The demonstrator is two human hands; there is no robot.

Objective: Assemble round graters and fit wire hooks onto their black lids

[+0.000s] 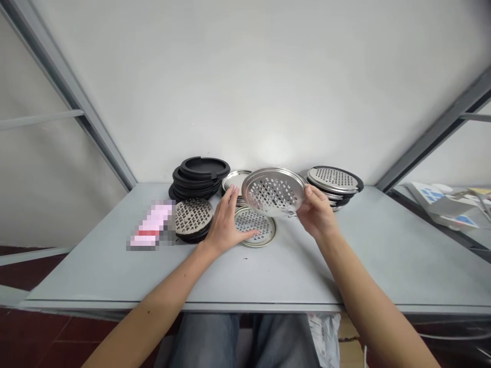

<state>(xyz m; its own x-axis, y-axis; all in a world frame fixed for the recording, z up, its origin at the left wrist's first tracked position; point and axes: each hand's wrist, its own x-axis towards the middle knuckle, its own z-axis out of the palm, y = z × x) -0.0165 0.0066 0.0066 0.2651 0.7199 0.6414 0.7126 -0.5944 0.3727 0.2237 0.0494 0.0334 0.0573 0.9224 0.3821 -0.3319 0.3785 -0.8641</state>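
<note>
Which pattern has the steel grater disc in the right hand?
The steel grater disc in the right hand has rows of large oval holes; head view.

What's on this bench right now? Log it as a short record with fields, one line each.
Left hand: open, fingers reaching over the flat grater disc
Right hand: gripping the round steel grater disc by its rim
Held item: round steel grater disc, tilted up above the table
Near left hand: flat grater disc, pale gold rim, lying on the table
Stacks: black round pieces at back left; steel-and-black graters at back right
Surface: grey table
Unclear: pixelated pink object
</note>
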